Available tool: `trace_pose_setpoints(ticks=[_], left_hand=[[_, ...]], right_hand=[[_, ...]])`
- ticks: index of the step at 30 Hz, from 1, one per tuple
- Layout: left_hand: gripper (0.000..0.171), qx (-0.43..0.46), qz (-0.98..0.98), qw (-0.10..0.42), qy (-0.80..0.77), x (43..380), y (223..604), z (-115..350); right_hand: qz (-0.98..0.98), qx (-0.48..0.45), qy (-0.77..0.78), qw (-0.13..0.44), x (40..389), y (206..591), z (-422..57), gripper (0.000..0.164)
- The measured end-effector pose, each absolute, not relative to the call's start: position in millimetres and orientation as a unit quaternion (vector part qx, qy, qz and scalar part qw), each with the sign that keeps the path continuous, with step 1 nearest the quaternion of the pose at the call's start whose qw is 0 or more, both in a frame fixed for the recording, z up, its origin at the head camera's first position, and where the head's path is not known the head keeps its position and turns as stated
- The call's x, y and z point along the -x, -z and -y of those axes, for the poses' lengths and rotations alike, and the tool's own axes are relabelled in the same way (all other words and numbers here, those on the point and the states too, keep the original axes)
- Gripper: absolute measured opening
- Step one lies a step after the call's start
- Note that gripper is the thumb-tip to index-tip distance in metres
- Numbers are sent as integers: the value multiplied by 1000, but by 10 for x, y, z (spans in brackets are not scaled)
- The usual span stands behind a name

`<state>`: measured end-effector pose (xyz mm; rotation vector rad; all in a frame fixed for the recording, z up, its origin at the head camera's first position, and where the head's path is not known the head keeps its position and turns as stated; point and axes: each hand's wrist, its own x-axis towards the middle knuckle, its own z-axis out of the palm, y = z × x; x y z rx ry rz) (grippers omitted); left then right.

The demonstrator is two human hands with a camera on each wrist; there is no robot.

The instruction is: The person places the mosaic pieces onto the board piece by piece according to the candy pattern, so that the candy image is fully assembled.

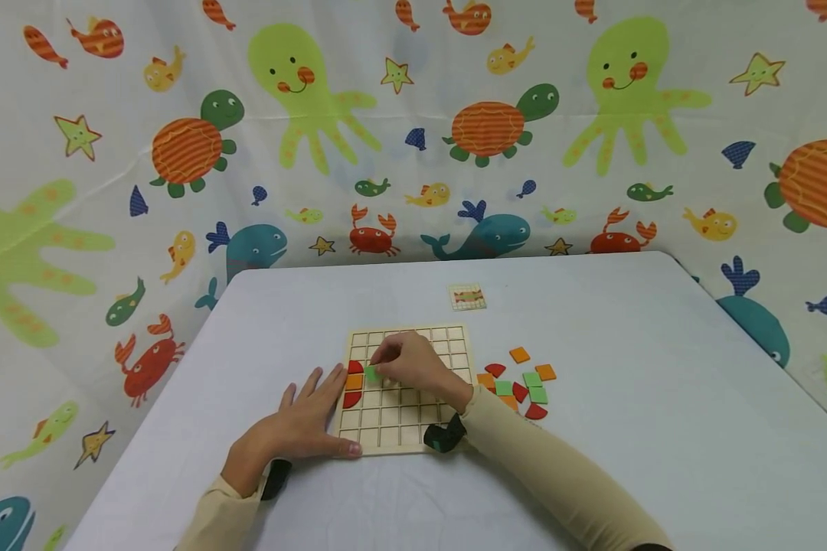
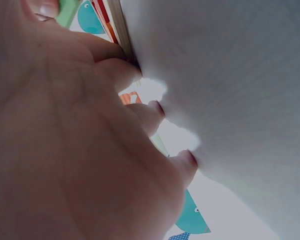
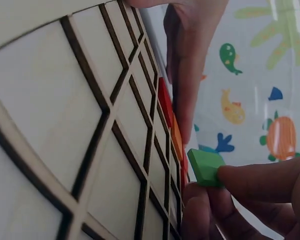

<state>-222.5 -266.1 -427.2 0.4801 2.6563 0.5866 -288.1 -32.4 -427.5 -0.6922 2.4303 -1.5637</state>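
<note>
A wooden grid board point(image 1: 389, 428) lies on the table, with two red quarter-round tiles point(image 1: 352, 399) and an orange square tile point(image 1: 354, 382) between them in its left column. My right hand point(image 1: 413, 363) is over the board's left part and pinches a green square tile point(image 3: 206, 167) between thumb and fingers. In the right wrist view that tile is tilted and apart from the grid. My left hand point(image 1: 296, 425) rests with fingers spread at the board's left edge, thumb on its lower left corner. The left wrist view shows its fingertips on the table.
Right of the board lies a loose group of orange squares point(image 1: 520, 355), green squares point(image 1: 537, 395) and red quarter-rounds point(image 1: 536, 412). A small pattern card point(image 1: 468, 297) lies behind the board. A sea-animal printed cloth point(image 1: 400, 76) hangs behind the white table point(image 1: 661, 367).
</note>
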Motion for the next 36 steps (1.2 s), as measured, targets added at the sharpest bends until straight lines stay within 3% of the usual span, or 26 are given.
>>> trace_pose_setpoints(ticks=[10, 36], left_hand=[[136, -170, -945, 187, -206, 2238, 4256, 2655], [137, -170, -945, 186, -209, 2239, 4265, 2651]], right_hand=[[-848, 248, 467, 42, 2912, 4335, 392, 5], [-872, 295, 391, 25, 2935, 4383, 466, 9]])
